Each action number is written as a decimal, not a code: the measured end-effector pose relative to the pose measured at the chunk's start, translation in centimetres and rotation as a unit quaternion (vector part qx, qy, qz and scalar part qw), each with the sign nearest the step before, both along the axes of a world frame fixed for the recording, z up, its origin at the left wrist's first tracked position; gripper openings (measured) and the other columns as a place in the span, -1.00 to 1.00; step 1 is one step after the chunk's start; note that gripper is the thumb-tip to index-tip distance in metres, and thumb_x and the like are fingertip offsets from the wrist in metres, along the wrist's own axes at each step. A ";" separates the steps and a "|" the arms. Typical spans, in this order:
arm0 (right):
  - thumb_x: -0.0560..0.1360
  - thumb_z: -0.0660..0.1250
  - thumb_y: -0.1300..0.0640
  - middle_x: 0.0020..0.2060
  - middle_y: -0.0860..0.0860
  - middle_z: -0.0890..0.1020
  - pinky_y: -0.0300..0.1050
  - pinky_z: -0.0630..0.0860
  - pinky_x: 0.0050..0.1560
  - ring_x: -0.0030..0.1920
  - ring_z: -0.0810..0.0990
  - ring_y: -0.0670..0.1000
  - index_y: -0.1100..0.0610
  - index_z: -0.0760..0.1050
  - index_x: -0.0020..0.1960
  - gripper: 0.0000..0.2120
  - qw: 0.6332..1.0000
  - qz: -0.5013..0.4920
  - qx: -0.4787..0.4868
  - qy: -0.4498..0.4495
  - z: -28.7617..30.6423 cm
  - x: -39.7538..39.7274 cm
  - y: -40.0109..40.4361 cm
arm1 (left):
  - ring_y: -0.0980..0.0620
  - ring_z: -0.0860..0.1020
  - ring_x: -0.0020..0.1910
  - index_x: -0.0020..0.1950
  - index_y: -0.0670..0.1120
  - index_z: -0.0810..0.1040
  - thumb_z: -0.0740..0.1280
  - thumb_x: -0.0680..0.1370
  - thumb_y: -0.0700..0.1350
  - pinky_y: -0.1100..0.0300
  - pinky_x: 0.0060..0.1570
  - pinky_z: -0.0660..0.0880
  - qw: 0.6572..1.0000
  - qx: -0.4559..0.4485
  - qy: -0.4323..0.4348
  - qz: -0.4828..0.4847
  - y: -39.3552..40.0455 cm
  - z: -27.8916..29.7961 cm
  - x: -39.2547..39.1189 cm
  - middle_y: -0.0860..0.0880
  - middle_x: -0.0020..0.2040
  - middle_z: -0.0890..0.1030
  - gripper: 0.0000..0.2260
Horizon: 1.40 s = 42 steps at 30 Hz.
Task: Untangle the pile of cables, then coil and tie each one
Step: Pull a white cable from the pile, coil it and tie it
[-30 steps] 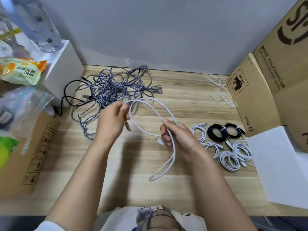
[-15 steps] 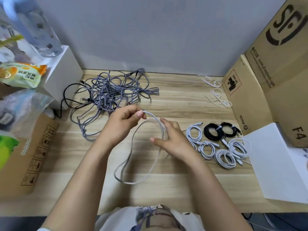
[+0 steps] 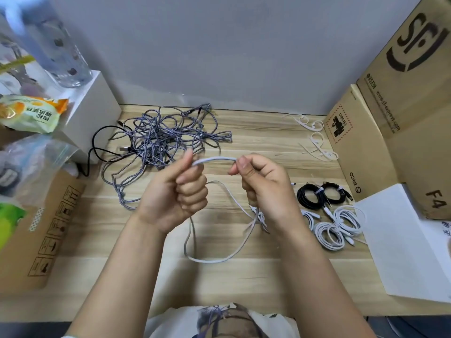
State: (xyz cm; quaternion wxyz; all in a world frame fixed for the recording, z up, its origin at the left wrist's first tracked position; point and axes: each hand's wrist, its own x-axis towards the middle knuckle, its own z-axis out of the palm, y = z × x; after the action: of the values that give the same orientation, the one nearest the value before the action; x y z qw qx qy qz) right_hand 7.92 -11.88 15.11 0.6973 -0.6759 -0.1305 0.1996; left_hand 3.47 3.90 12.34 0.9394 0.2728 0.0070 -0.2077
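Both hands mid-coil above counter (image 3: 244, 284): left hand (image 3: 180, 191) and right hand (image 3: 263, 186), each grip closed on pale cable (image 3: 214, 159); tied coils (image 3: 329, 211) lie right, tangled pile (image 3: 166, 140) remains far left, spare ties (image 3: 314, 140) far right.

Wooden table (image 3: 244, 284) against grey wall (image 3: 219, 50). Left side: clear bottle (image 3: 56, 52) on white box (image 3: 90, 106), snack pkt (image 3: 29, 113), plastic bag (image 3: 31, 164), flat cardboard (image 3: 36, 240). Right side: two cardboard boxes (image 3: 402, 106), white sheet (image 3: 402, 240) w/ one corner near them.
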 end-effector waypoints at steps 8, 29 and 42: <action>0.56 0.16 -0.02 -0.55 -0.24 0.45 -0.22 0.27 -0.33 -0.44 0.40 -0.23 -0.13 0.49 -0.30 -0.72 0.960 0.124 -0.221 -0.123 -1.6 -1.0 0.8 | 0.10 0.10 -0.49 0.20 -0.31 0.45 0.12 0.64 -0.15 0.25 -0.47 0.04 0.968 -0.243 0.023 0.052 -0.4 3.4 1.5 0.01 -0.45 0.16 -0.72; 0.40 0.27 -0.12 -0.55 -0.10 0.43 -0.06 0.46 -0.37 -0.43 0.44 0.04 0.08 0.58 -0.28 -0.71 0.889 0.033 -0.298 -0.347 -0.8 -1.8 0.7 | 0.13 0.59 -0.33 0.15 -0.14 0.49 0.12 0.56 -0.12 0.35 -0.29 0.52 0.939 0.301 -0.025 0.167 -2.3 0.7 1.4 0.00 -0.29 0.65 -0.75; 0.22 0.53 0.04 -0.50 -0.06 0.43 -0.28 0.28 -0.37 -0.45 0.32 -0.17 -0.07 0.59 -0.30 -0.87 0.953 -0.132 -0.078 -0.262 -0.3 0.7 -1.3 | 0.18 0.17 -0.57 -0.28 -0.03 0.57 0.23 0.55 -0.04 0.38 -0.56 0.17 0.967 0.239 -0.076 -0.037 -2.5 1.7 -0.1 0.10 -0.53 0.23 -0.76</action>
State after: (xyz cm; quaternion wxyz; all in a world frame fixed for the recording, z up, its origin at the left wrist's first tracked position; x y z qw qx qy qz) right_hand 8.57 -13.20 14.78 0.6040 -0.7677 -0.2025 -0.0693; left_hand 3.36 1.41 14.08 0.8361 0.5047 -0.0250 -0.2135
